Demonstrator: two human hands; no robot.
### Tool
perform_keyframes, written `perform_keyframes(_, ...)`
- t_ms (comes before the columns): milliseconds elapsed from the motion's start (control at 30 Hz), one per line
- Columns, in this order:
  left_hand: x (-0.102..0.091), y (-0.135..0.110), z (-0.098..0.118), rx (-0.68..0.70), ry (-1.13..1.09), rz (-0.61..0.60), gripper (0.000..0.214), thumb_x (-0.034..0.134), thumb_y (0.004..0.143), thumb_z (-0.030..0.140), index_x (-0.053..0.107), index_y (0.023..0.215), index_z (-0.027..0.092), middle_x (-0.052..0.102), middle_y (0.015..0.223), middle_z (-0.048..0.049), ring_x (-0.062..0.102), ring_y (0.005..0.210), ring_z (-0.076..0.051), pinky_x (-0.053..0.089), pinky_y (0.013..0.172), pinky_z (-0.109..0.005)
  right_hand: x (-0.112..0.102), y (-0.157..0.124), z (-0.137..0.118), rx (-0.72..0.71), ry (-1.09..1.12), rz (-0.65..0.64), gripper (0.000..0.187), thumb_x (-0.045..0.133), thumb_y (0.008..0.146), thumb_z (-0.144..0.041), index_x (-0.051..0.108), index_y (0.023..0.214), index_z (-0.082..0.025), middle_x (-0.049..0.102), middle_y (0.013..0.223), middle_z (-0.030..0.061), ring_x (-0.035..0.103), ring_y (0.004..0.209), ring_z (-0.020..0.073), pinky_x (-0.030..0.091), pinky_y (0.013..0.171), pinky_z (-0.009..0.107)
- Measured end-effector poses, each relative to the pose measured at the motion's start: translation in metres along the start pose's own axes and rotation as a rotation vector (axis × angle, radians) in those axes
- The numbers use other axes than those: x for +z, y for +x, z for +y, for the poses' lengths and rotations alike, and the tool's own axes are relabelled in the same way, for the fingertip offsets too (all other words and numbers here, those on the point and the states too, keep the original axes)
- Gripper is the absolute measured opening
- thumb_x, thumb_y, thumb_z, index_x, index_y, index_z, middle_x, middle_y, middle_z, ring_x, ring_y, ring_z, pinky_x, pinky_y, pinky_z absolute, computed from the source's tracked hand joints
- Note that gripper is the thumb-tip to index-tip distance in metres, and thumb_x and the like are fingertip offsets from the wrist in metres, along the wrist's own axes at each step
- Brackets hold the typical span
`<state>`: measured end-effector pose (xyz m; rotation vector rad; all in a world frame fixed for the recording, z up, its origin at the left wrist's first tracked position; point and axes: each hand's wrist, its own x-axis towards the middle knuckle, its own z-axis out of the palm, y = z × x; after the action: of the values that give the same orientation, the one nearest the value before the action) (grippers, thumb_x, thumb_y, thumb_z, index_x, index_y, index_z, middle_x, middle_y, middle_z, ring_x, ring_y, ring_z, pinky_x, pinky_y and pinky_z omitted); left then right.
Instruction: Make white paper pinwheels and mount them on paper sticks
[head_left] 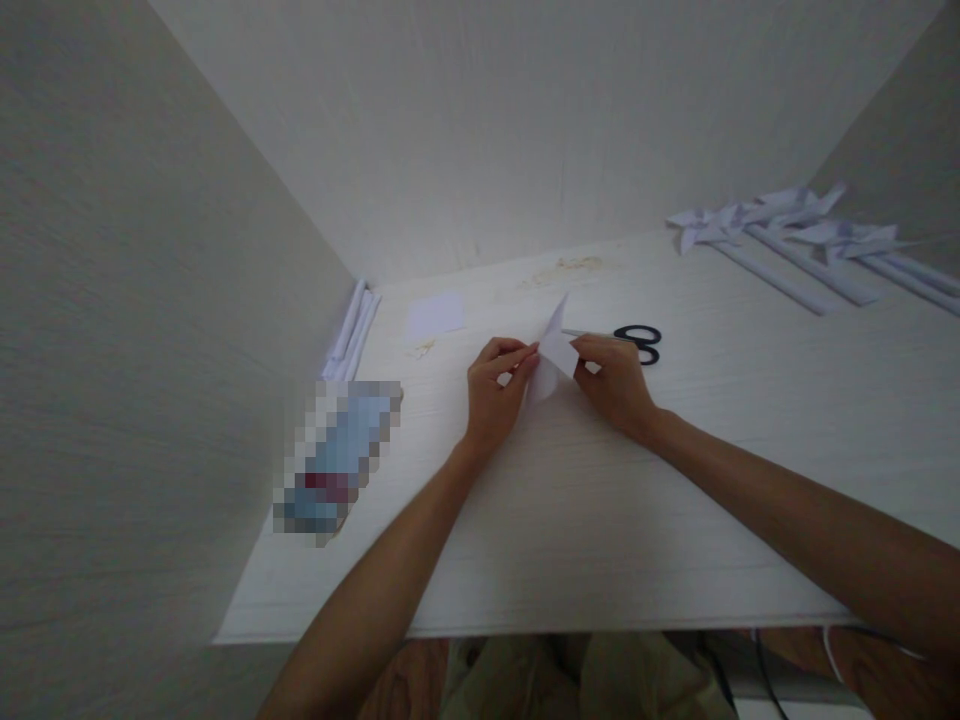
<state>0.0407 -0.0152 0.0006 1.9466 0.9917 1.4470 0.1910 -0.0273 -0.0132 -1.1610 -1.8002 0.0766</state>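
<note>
A folded piece of white paper (556, 352) is held just above the white table (570, 520) between both hands. My left hand (495, 392) pinches its left side with curled fingers. My right hand (616, 382) grips its right side, fingers closed on the fold. One pointed flap of the paper sticks upward. Black-handled scissors (637, 342) lie on the table just behind my right hand.
A small white paper square (436, 316) lies at the back left. Rolled white paper sticks (349, 330) rest along the left wall. Several white paper pinwheels on sticks (802, 240) lie at the back right. A blurred-out bluish object (337, 462) sits at the left.
</note>
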Motion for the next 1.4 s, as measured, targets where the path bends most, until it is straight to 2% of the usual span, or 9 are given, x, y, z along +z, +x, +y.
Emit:
perform_keyframes(233, 0.001, 0.001, -0.002, -0.096, -0.130, 0.037, 0.010, 0.064, 0.064, 0.017, 0.067, 0.073, 0.021, 0.057, 0.069, 0.0001, 0.052, 0.063, -0.007, 0.043, 0.052, -0.019, -0.002, -0.002, -0.001, 0.024, 0.047, -0.026, 0.022, 0.045, 0.065, -0.003, 0.062, 0.062, -0.017, 0.063, 0.061, 0.0010, 0.056, 0.057, 0.0137, 0.040, 0.054, 0.024)
perform_keyframes(400, 0.002, -0.001, -0.003, -0.098, -0.162, 0.036, 0.013, 0.067, 0.060, 0.021, 0.067, 0.073, 0.020, 0.056, 0.069, 0.0000, 0.052, 0.062, -0.007, 0.044, 0.051, -0.019, -0.007, 0.000, -0.008, 0.069, 0.081, -0.058, 0.020, 0.046, 0.064, -0.007, 0.063, 0.058, -0.016, 0.060, 0.053, -0.0005, 0.055, 0.053, 0.0135, 0.037, 0.049, 0.022)
perform_keyframes(533, 0.003, -0.001, -0.005, -0.088, -0.152, 0.052, 0.018, 0.068, 0.059, 0.025, 0.067, 0.076, 0.020, 0.054, 0.075, -0.0015, 0.052, 0.068, -0.009, 0.044, 0.052, -0.019, -0.009, 0.001, -0.010, 0.060, 0.120, -0.116, 0.016, 0.048, 0.062, -0.010, 0.061, 0.055, -0.015, 0.057, 0.050, -0.0013, 0.052, 0.049, 0.0126, 0.035, 0.046, 0.021)
perform_keyframes(667, 0.003, -0.001, -0.006, -0.061, -0.142, 0.068, 0.021, 0.068, 0.058, 0.025, 0.066, 0.079, 0.020, 0.053, 0.082, -0.0024, 0.052, 0.073, -0.010, 0.044, 0.054, -0.019, -0.009, 0.001, -0.009, 0.056, 0.131, -0.122, 0.016, 0.046, 0.062, -0.010, 0.059, 0.054, -0.015, 0.053, 0.047, -0.0030, 0.047, 0.046, 0.0105, 0.033, 0.044, 0.020)
perform_keyframes(833, 0.003, -0.002, -0.002, -0.019, -0.088, 0.076, 0.015, 0.065, 0.063, 0.021, 0.067, 0.078, 0.022, 0.054, 0.081, -0.0020, 0.051, 0.074, -0.010, 0.044, 0.056, -0.020, -0.006, 0.001, -0.007, 0.051, 0.094, -0.129, 0.017, 0.046, 0.065, -0.009, 0.059, 0.055, -0.015, 0.053, 0.047, -0.0032, 0.045, 0.045, 0.0094, 0.031, 0.043, 0.019)
perform_keyframes(1033, 0.003, -0.002, -0.001, 0.043, 0.025, 0.098, 0.015, 0.059, 0.070, 0.020, 0.066, 0.083, 0.021, 0.055, 0.081, -0.0026, 0.051, 0.076, -0.010, 0.045, 0.065, -0.024, -0.002, 0.002, -0.005, 0.079, 0.038, -0.068, 0.016, 0.049, 0.067, -0.011, 0.059, 0.056, -0.015, 0.057, 0.050, -0.0015, 0.048, 0.045, 0.0098, 0.034, 0.046, 0.021)
perform_keyframes(1200, 0.001, -0.001, 0.000, -0.021, 0.068, 0.039, 0.017, 0.052, 0.076, 0.024, 0.065, 0.085, 0.019, 0.056, 0.083, -0.0044, 0.051, 0.078, -0.011, 0.045, 0.065, -0.025, -0.001, 0.001, -0.008, 0.100, 0.062, 0.003, 0.013, 0.052, 0.072, -0.020, 0.063, 0.066, -0.016, 0.063, 0.059, 0.0016, 0.053, 0.051, 0.0119, 0.038, 0.049, 0.023)
perform_keyframes(1400, 0.003, -0.001, -0.001, -0.075, 0.013, -0.028, 0.022, 0.044, 0.080, 0.028, 0.065, 0.081, 0.019, 0.056, 0.082, -0.0046, 0.052, 0.078, -0.012, 0.044, 0.066, -0.025, -0.002, 0.000, -0.011, 0.025, -0.027, 0.042, 0.016, 0.051, 0.072, -0.019, 0.061, 0.060, -0.016, 0.055, 0.050, -0.0004, 0.044, 0.046, 0.0097, 0.035, 0.049, 0.023)
